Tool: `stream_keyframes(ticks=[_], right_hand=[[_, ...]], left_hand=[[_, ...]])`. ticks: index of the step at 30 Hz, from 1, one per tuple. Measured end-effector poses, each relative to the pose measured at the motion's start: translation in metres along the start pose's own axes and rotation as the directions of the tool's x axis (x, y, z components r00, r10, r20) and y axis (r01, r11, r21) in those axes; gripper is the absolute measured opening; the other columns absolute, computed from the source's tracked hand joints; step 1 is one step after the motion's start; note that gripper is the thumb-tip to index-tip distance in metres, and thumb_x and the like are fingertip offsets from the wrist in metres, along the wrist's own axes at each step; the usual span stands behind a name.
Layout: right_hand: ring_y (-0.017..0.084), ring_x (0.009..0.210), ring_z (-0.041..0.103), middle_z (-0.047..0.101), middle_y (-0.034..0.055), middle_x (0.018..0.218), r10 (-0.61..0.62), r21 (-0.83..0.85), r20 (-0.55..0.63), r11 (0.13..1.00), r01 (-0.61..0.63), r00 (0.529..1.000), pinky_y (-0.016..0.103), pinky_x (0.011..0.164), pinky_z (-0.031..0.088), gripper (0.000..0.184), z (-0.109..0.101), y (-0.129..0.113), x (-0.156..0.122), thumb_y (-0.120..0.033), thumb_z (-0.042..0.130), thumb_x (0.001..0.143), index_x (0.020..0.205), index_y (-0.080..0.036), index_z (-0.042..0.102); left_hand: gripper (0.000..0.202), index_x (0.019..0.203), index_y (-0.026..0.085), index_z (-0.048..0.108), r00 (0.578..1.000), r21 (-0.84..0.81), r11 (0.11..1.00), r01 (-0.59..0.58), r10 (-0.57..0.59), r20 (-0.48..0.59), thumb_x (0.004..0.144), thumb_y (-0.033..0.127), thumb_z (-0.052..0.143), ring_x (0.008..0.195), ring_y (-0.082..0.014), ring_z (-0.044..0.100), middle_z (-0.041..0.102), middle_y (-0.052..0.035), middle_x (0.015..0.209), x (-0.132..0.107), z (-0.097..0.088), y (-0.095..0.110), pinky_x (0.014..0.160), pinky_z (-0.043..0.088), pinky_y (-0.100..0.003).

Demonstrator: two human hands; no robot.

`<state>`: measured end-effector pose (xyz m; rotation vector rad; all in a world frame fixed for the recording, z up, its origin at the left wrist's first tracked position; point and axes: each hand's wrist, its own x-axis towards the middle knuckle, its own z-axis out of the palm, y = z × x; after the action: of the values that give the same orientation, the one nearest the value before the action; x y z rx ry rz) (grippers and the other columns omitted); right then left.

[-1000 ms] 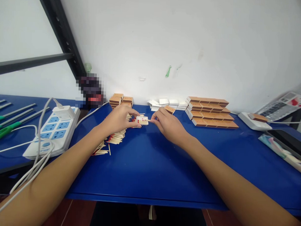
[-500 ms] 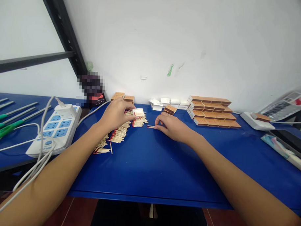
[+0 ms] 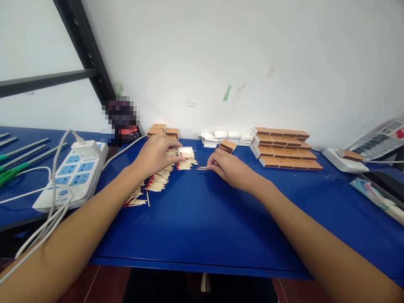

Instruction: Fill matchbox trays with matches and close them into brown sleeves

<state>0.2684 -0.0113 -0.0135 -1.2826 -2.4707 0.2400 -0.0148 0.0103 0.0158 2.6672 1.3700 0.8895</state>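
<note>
- Pinching the left end of a small white tray [image 3: 185,150], the thumb and fingers of my left hand [image 3: 156,153] hold it at the far end of the loose matches [image 3: 159,178].
- It looks like thin card: light, a bit springy and easily crushed, so I'd judge a gentle grip on its opposite walls best.
- Whether the matchsticks at its near edge lie inside it or beneath, I can't quite tell.
- My right hand [image 3: 229,166] is just right of it, fingertips closed on a few matches [image 3: 201,168], red heads pointing left. They should be stiff, dry, nearly weightless and apt to snap; the plain wooden ends suit holding.
- Beyond those fingers a brown matchbox [image 3: 228,146] sits askew, with spare white trays [image 3: 221,135], crisp-cornered, behind.
- Further right, a matchbox stack [image 3: 284,149] rises in steps, brown faces over pale sides.
- Under everything runs the glossy blue worktop [image 3: 186,230], with a hard plastic power strip [image 3: 75,178] to my left.
</note>
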Motion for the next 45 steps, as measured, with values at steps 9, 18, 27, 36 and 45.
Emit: stream_keyframes(ticks=[9, 18, 27, 36, 45], right_hand=[[0.023, 0.087, 0.061, 0.065, 0.0110, 0.110, -0.059, -0.175, -0.198, 0.984, 0.024, 0.978, 0.034, 0.072, 0.043, 0.016, 0.003, -0.017, 0.001, -0.029, 0.052, 0.110, 0.106, -0.019, 0.064], [0.019, 0.084, 0.061, 0.064, 0.0092, 0.111, -0.092, -0.167, -0.150, 0.984, 0.066, 0.984, 0.031, 0.068, 0.040, 0.015, 0.010, -0.026, 0.001, -0.027, 0.052, 0.111, 0.108, -0.019, 0.065], [0.022, 0.090, 0.061, 0.063, 0.0103, 0.111, -0.107, -0.147, -0.128, 0.985, 0.088, 0.986, 0.033, 0.078, 0.045, 0.014, -0.004, -0.020, -0.001, -0.025, 0.054, 0.109, 0.109, -0.018, 0.066], [0.020, 0.084, 0.061, 0.061, 0.0109, 0.112, -0.061, -0.224, -0.059, 0.973, 0.046, 0.996, 0.031, 0.072, 0.044, 0.016, 0.006, -0.022, 0.000, -0.024, 0.051, 0.110, 0.109, -0.016, 0.064], [0.021, 0.086, 0.062, 0.061, 0.0103, 0.115, -0.044, -0.154, -0.068, 0.987, 0.033, 0.997, 0.033, 0.076, 0.047, 0.017, 0.001, -0.025, -0.002, -0.028, 0.051, 0.111, 0.112, -0.017, 0.063]], left_hand=[[0.038, 0.111, 0.025, 0.083, 0.991, -0.105, 0.988, -0.109, 0.116, 0.067, 0.079, 0.040, 0.094, 0.089, -0.0259, 0.067, 0.078, -0.0054, 0.091, -0.007, 0.019, 0.018, 0.081, 0.049, -0.038], [0.039, 0.111, 0.025, 0.083, 0.991, -0.186, 0.975, -0.121, 0.129, 0.035, 0.077, 0.038, 0.096, 0.085, -0.0232, 0.066, 0.077, -0.0035, 0.092, -0.011, 0.021, 0.029, 0.080, 0.051, -0.036], [0.039, 0.111, 0.026, 0.084, 0.995, -0.211, 0.973, -0.097, 0.099, -0.002, 0.077, 0.042, 0.096, 0.083, -0.0233, 0.068, 0.080, -0.0037, 0.093, -0.010, 0.019, 0.023, 0.077, 0.051, -0.036], [0.040, 0.110, 0.023, 0.084, 0.993, -0.208, 0.972, -0.114, 0.115, -0.007, 0.077, 0.043, 0.096, 0.082, -0.0222, 0.067, 0.079, -0.0044, 0.090, -0.010, 0.022, 0.020, 0.075, 0.049, -0.035], [0.036, 0.107, 0.025, 0.084, 0.995, -0.251, 0.964, -0.094, 0.099, 0.008, 0.077, 0.043, 0.096, 0.087, -0.0232, 0.069, 0.080, -0.0028, 0.093, -0.010, 0.020, 0.025, 0.075, 0.049, -0.033]])
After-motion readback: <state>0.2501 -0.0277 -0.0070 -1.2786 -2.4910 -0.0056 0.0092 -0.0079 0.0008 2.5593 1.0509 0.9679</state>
